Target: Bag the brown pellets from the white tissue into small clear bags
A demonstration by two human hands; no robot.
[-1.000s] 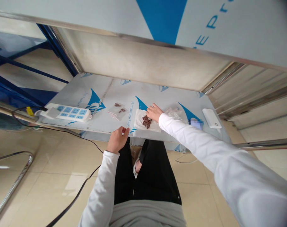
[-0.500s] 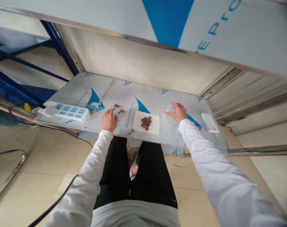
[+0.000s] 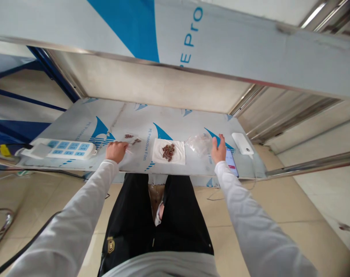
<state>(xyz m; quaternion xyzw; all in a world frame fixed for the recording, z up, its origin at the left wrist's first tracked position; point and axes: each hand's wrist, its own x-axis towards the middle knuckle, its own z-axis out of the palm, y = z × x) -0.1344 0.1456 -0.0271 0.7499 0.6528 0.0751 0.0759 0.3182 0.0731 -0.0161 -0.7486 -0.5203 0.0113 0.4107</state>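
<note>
My left hand (image 3: 116, 151) is closed at the near left edge of a small clear plastic bag (image 3: 134, 141), pinching it. Small brown rod-like pieces show in two clusters in that bag. Between my hands, a white paper sheet (image 3: 179, 154) lies flat with a pile of similar brown pieces (image 3: 168, 152) on it; their exact kind is too small to tell. My right hand (image 3: 219, 149) is open, thumb and fingers apart, just right of some crumpled clear plastic bags (image 3: 199, 144).
A phone (image 3: 232, 162) lies partly behind my right wrist. Farther right is a white device (image 3: 242, 143) with a cable. A white and blue power strip (image 3: 72, 148) sits at the left. An upper shelf (image 3: 235, 50) overhangs the film-covered table (image 3: 129, 115).
My left hand has gone from open fingers beside the small bag to a pinch at its edge. My right hand has drawn off the empty bags, fingers apart. The view has shifted.
</note>
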